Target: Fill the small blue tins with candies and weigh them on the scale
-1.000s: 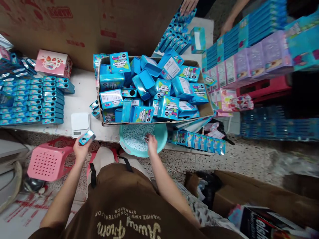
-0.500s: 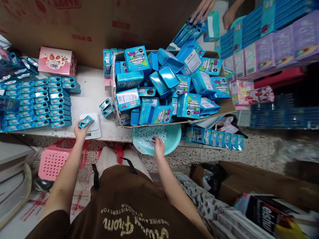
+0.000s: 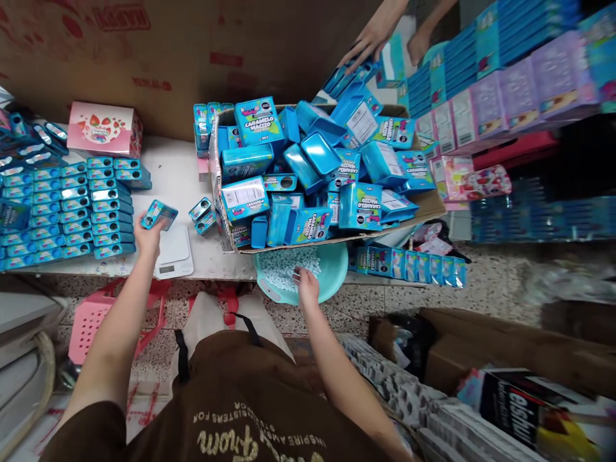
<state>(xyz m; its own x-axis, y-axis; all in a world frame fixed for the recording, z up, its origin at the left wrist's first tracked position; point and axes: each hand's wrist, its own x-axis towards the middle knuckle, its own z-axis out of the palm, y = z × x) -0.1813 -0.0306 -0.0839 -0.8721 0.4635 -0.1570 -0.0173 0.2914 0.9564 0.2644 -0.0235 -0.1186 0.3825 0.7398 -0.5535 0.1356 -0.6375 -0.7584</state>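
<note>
A white table [image 3: 166, 170] bears a carton [image 3: 430, 215] of tins [image 3: 360, 205]; before it, seemingly for easy reach, sits a turquoise basin [image 3: 337, 273]. Near the scale [image 3: 174, 250], the left hand [image 3: 147, 239] grasps one tin [image 3: 158, 215]; the right hand [image 3: 307, 287], grip unclear, curls over pellets [image 3: 278, 266].

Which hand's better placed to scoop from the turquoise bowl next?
Right, probably: the right hand is over the turquoise bowl, at its small pale pieces. The left hand holds a blue container near the white scale, farther from the bowl.
</note>
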